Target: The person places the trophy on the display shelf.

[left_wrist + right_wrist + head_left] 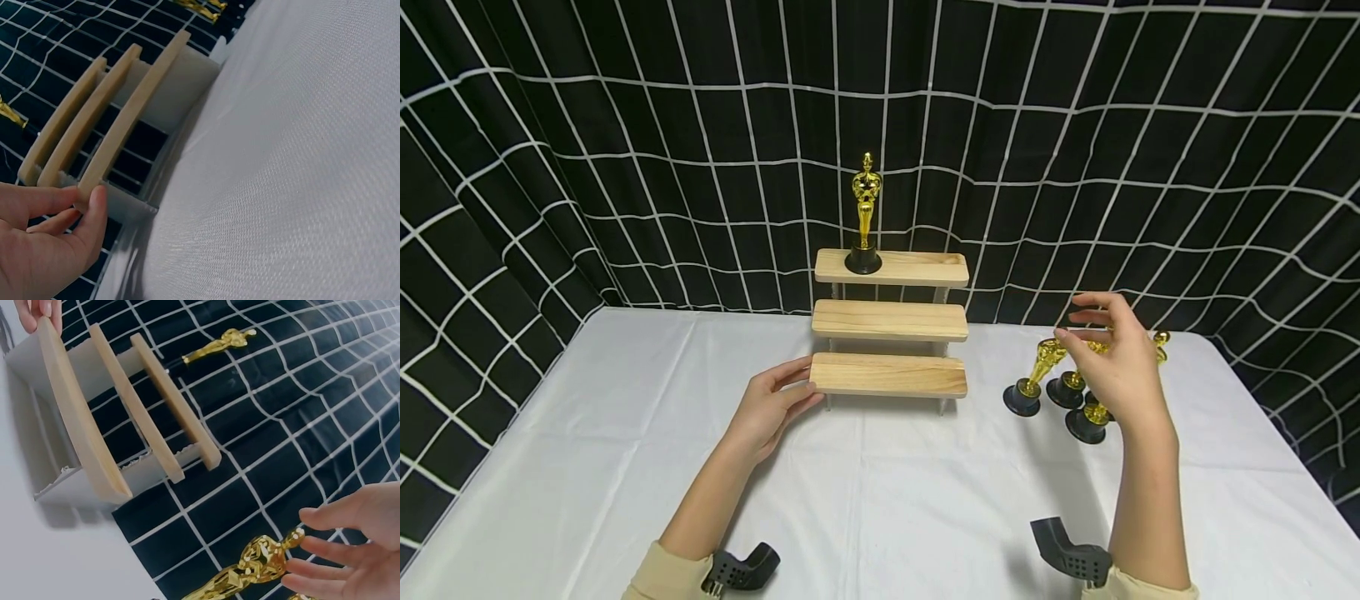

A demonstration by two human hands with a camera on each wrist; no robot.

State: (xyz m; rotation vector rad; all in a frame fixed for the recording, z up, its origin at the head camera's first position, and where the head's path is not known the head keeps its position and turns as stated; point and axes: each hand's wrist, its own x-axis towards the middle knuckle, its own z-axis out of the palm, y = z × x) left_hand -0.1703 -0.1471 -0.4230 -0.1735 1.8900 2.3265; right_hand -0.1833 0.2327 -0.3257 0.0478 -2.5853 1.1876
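Observation:
A three-tier wooden shelf (888, 374) with pale planks stands at the centre of the table. My left hand (773, 404) grips the left end of its lowest plank between thumb and fingers, as the left wrist view also shows. On the top plank, left of its middle, a gold statuette (866, 200) stands upright on a black base. To the right, my right hand (1116, 367) hovers by a group of similar statuettes (1040, 367), fingers spread and slightly bent, holding nothing. In the right wrist view its fingertips are close to one gold statuette's head (294, 537); contact cannot be told.
A white cloth (880, 492) covers the table. Behind and at both sides hangs a black curtain (700, 167) with a white grid. Several statuettes stand close together at the right, partly hidden by my right hand. Black wrist devices (741, 569) sit at both cuffs.

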